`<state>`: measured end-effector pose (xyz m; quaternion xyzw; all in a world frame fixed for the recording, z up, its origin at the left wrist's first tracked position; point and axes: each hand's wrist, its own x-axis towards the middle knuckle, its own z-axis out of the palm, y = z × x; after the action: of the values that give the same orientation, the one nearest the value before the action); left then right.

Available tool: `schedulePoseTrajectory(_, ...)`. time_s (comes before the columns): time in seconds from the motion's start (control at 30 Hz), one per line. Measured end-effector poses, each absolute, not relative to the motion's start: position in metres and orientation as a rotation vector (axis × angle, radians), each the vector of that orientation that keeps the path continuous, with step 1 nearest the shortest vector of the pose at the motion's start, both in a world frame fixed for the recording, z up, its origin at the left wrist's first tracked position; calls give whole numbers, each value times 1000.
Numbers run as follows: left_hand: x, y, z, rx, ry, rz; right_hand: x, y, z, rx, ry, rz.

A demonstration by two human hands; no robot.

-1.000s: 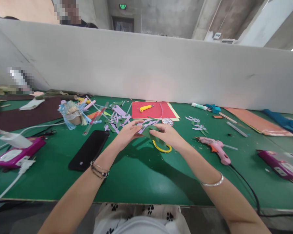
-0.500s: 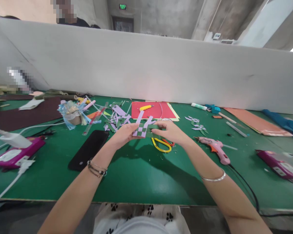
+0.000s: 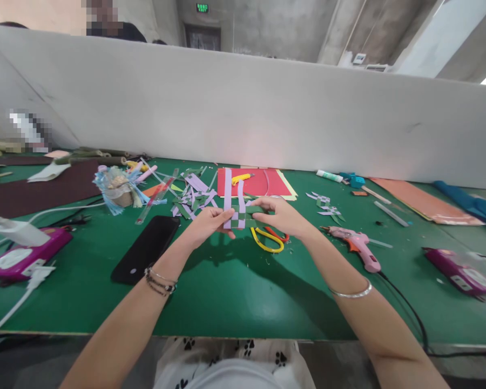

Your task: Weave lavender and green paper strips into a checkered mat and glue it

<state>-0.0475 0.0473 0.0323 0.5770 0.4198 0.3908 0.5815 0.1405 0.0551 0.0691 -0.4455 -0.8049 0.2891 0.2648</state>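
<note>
A small weave of lilac and green paper strips [image 3: 237,212] is held up above the green table [image 3: 235,286]. My left hand [image 3: 208,223] pinches its left edge and my right hand [image 3: 276,215] pinches its right edge. Two lilac strips stick up from the weave. Under my right hand lie yellow-handled scissors [image 3: 267,241] on the table. A heap of loose lilac and green strips [image 3: 193,196] lies just beyond my left hand.
A black phone [image 3: 146,248] lies left of my arms. A pink glue gun [image 3: 358,247] with a black cord is at the right, magenta boxes [image 3: 461,272] at both sides. A red sheet [image 3: 254,182] with a yellow cutter lies behind. A white partition [image 3: 243,108] backs the table.
Both hands have lifted the woven piece off the table and turned it, so the lilac strips now stand upright. The scissors beneath have come into view.
</note>
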Motion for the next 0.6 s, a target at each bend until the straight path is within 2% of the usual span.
schedulePoseTrajectory(0.33,-44,44,28,1479,1134,858,150,43,60,-1137,-2153,720)
schedulePoseTrajectory(0.47,-44,31,23,1673,1216,521,156,40,46,-1200,-2289,848)
schedulePoseTrajectory(0.6,-45,10,18,2062,1551,86,152,33,28,-1343,-2533,720)
